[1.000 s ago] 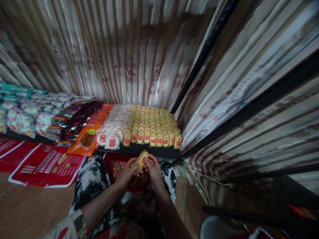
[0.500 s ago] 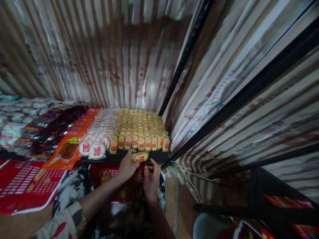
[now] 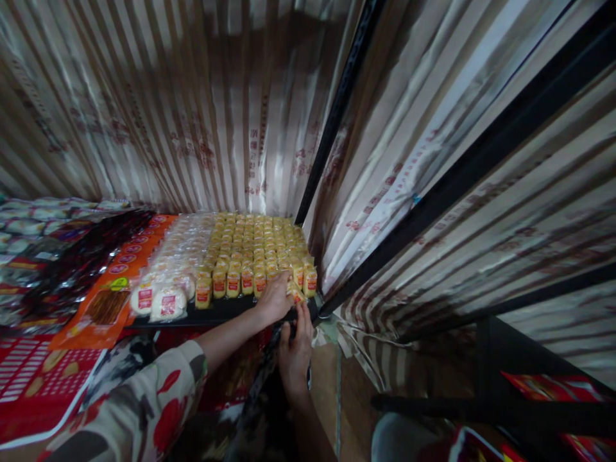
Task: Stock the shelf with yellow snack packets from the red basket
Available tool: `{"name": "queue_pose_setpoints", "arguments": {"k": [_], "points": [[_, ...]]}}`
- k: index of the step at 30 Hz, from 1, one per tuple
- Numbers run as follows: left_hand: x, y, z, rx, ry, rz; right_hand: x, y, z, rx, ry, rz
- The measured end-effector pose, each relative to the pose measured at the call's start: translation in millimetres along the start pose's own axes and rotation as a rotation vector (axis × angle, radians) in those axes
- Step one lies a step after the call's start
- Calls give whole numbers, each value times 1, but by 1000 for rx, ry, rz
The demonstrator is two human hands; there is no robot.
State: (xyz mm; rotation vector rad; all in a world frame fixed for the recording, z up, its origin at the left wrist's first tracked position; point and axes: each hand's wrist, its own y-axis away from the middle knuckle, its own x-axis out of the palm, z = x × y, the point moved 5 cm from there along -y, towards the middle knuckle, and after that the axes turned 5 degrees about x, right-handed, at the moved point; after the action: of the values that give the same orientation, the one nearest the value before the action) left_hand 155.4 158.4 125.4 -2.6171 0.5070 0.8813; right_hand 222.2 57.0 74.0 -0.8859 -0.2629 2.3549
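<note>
My left hand is closed around a small wrapped yellow snack cake with a red label, at the right end of the front row on a dark shelf. My fingers cover part of the cake. Just below it, my right hand has its fingers stretched upward, the tips at the cake's lower edge and the thumb apart. Behind my hands stand dense rows of the same wrapped yellow cakes, upright, labels facing me.
Left of the cakes lie round white packaged buns, an orange snack bag and dark glossy packets. A red basket sits at lower left. Striped curtains hang behind, crossed by a dark slanting post. Red packets lie at lower right.
My left hand has moved right and closer to the front row with the cake, which is now tilted. My right fingertips have come up against it. The view has shifted slightly right.
</note>
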Motion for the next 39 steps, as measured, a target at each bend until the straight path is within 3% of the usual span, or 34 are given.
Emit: {"name": "queue_pose_setpoints", "arguments": {"k": [8,17,30,39], "points": [[25,-23,-13,72,-54,112,3,-9,-12,51,3,17],[25,-32,-16,54,-302,207,21,-16,-29,38,3,49],[20,-26,-13,51,-404,186,18,-28,-26,-5,14,23],[21,-30,-8,75,-211,102,9,-26,-25,-7,52,-31]]}}
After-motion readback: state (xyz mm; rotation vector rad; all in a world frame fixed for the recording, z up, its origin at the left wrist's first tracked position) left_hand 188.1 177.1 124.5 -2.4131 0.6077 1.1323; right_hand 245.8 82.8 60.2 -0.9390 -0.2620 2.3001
